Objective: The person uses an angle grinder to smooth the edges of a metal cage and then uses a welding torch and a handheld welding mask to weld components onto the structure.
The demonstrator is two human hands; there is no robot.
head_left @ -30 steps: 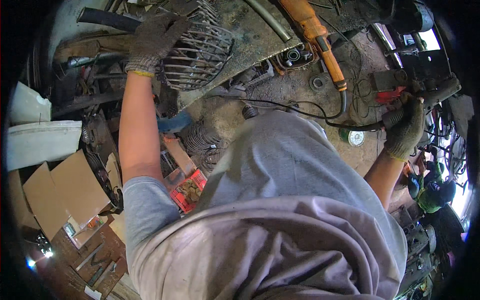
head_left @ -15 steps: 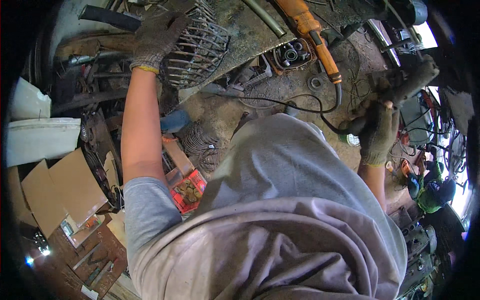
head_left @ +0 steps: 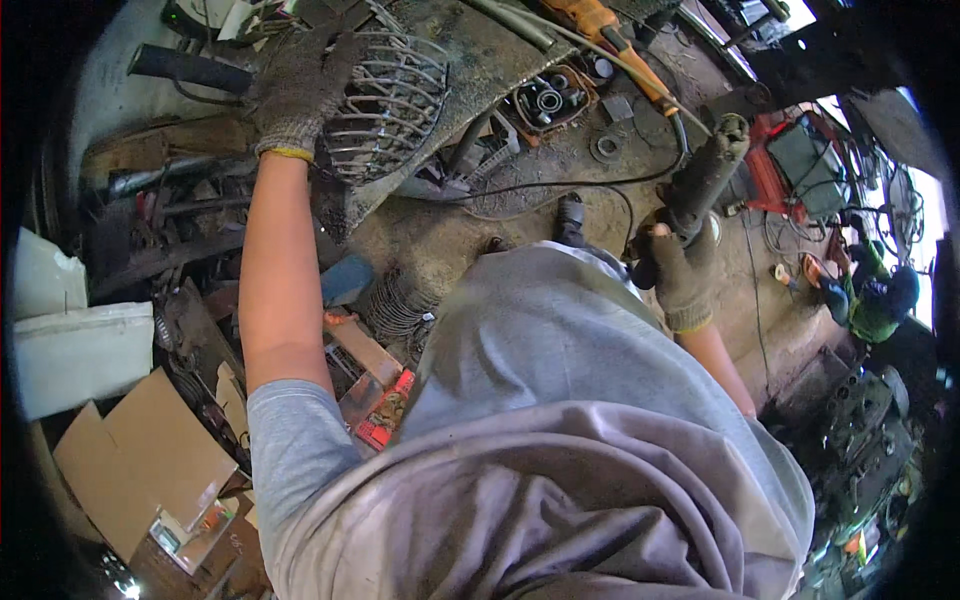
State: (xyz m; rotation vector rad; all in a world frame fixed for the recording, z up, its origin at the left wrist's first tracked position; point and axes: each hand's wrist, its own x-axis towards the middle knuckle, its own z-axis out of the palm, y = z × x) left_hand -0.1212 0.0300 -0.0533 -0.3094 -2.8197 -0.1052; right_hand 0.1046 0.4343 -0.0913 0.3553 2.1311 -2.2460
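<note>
My left hand (head_left: 300, 95), in a dirty knit glove, lies at the left side of a grille of curved metal bars (head_left: 395, 105) on the metal worktable (head_left: 470, 95). Its dark fingers blend into the background, so their grip is unclear. A black tube (head_left: 190, 70) juts out left of that hand. My gloved right hand (head_left: 685, 280) is closed around a dark grey electrode holder (head_left: 705, 180), right of the table and away from it. From the holder's tip a long thin rod (head_left: 620, 65) reaches up and left over the table edge.
An orange power tool (head_left: 620, 50) with a black cable lies beyond the table edge, near a tray of metal parts (head_left: 550, 100). Cardboard sheets (head_left: 145, 460) and a red box (head_left: 385, 412) are at lower left. A person in green (head_left: 880, 300) crouches at far right.
My right hand has moved left and inward with the electrode holder, and the rod now slants left across the table edge. My left hand stays beside the grille. The view has shifted slightly.
</note>
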